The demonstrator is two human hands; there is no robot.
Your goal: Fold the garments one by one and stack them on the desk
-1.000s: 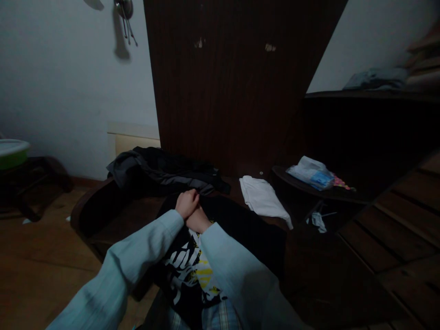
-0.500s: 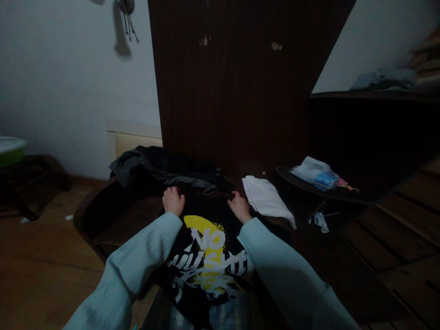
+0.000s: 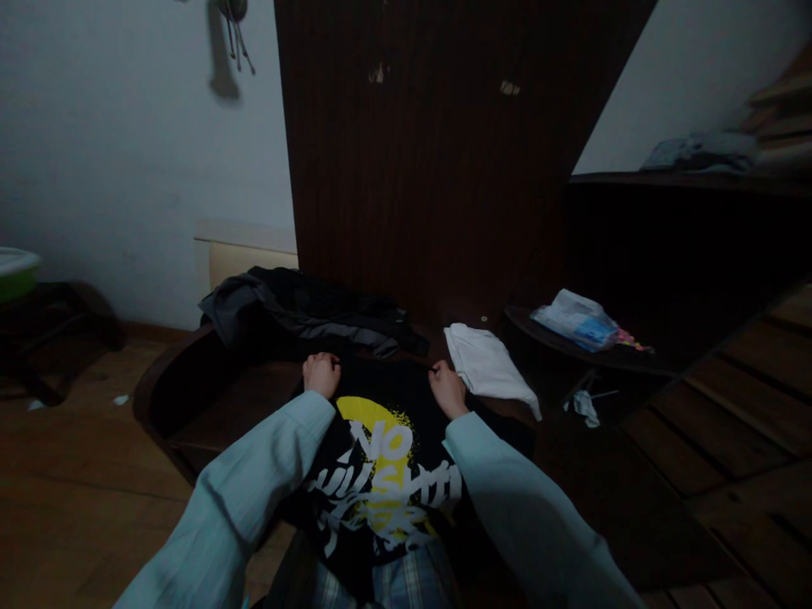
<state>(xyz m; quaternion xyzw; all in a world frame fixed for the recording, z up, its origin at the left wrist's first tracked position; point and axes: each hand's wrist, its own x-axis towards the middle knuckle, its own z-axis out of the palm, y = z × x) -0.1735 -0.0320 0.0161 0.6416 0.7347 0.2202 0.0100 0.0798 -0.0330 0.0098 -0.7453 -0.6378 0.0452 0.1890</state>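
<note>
A black T-shirt [image 3: 422, 423] with a yellow circle and white lettering is spread out in front of me, its near end hanging over my plaid-covered lap. My left hand [image 3: 321, 374] is closed on its far left edge. At the far right edge my right hand [image 3: 447, 389] pinches the cloth, thumb and fingers together. Just right of that hand lies a folded white cloth [image 3: 491, 362]. Behind the shirt, dark grey and black clothes [image 3: 298, 309] lie in a heap.
The dark wooden bench has a curved armrest [image 3: 158, 381] at left. On a corner shelf [image 3: 660, 365] at right sits a plastic bag [image 3: 580, 321] with something blue inside. A tall dark wooden panel [image 3: 431, 169] stands behind. A green basin [image 3: 18, 275] rests on a stool at far left.
My right hand has shifted slightly right and its fingers have drawn together on the shirt's edge. The left hand has moved slightly toward me. The view has shifted a little.
</note>
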